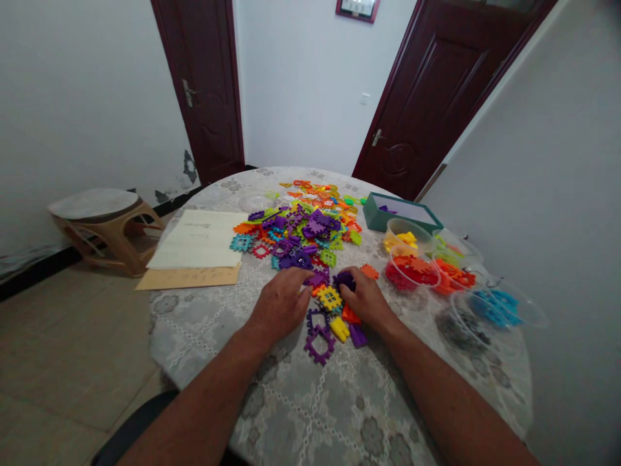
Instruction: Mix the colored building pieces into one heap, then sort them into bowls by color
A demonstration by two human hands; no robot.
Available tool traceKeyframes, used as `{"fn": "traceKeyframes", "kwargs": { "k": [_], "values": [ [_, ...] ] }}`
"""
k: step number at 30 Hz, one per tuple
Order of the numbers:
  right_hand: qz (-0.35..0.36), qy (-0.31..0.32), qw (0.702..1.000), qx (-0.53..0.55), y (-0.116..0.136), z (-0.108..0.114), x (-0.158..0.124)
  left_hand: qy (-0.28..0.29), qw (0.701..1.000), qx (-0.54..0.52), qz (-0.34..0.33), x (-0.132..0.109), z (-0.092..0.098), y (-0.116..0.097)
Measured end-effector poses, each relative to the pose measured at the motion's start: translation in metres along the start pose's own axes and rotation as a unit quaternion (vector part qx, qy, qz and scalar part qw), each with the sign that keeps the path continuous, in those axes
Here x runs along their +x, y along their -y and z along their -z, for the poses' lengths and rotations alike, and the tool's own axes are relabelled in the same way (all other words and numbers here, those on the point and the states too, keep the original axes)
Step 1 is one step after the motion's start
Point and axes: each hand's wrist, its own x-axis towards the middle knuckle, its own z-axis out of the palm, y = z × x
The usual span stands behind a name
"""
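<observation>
Toothed plastic building pieces lie before me in a mixed-colour pile (310,226). My left hand (284,299) is closed at the pile's near edge, thumb and fingertips at a purple toothed piece (318,278). Opposite it, my right hand (366,296) pinches a dark purple piece (343,280). Between the hands sits a yellow toothed piece (329,298). Closer to me are a purple toothed frame (320,346), a yellow block (340,329) and a purple block (358,336). An orange piece (350,314) is partly under my right hand.
Clear tubs of sorted pieces stand at the right, among them a red-filled tub (414,272) and a blue-filled one (497,307). Behind them is a green box (376,217). White paper (194,239) lies at left on the round table (194,343); a stool (111,226) stands beyond.
</observation>
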Motion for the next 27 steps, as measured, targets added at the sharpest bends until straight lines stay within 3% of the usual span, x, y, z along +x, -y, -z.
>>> {"fn": "traceKeyframes", "kwargs": {
  "k": [2, 5, 8, 11, 15, 18, 21, 27],
  "values": [
    [-0.034, -0.03, 0.999, 0.019, 0.003, 0.005, 0.001, 0.029, 0.999, -0.021, -0.016, -0.001, 0.003, -0.005],
    [-0.083, -0.063, 0.991, 0.087, 0.003, 0.017, 0.003, 0.117, 0.99, -0.048, -0.056, -0.006, 0.013, -0.016],
    [-0.141, -0.014, 0.975, 0.169, 0.0, 0.036, 0.004, 0.219, 0.971, -0.036, -0.086, -0.015, 0.019, -0.026],
    [-0.166, 0.06, 0.964, 0.199, 0.003, 0.063, -0.002, 0.27, 0.959, -0.007, -0.082, -0.025, 0.018, -0.029],
    [-0.067, 0.171, 0.975, 0.121, 0.022, 0.097, -0.022, 0.27, 0.961, -0.001, -0.06, -0.031, 0.011, -0.024],
    [-0.001, 0.219, 0.975, 0.03, 0.034, 0.104, -0.045, 0.25, 0.967, -0.003, -0.056, -0.03, 0.008, -0.021],
    [0.018, 0.241, 0.97, -0.038, 0.037, 0.094, -0.067, 0.234, 0.971, 0.0, -0.046, -0.029, 0.006, -0.02],
    [0.026, 0.208, 0.973, -0.093, 0.04, 0.065, -0.081, 0.243, 0.97, -0.001, -0.022, -0.023, 0.006, -0.023]
  ]
}}
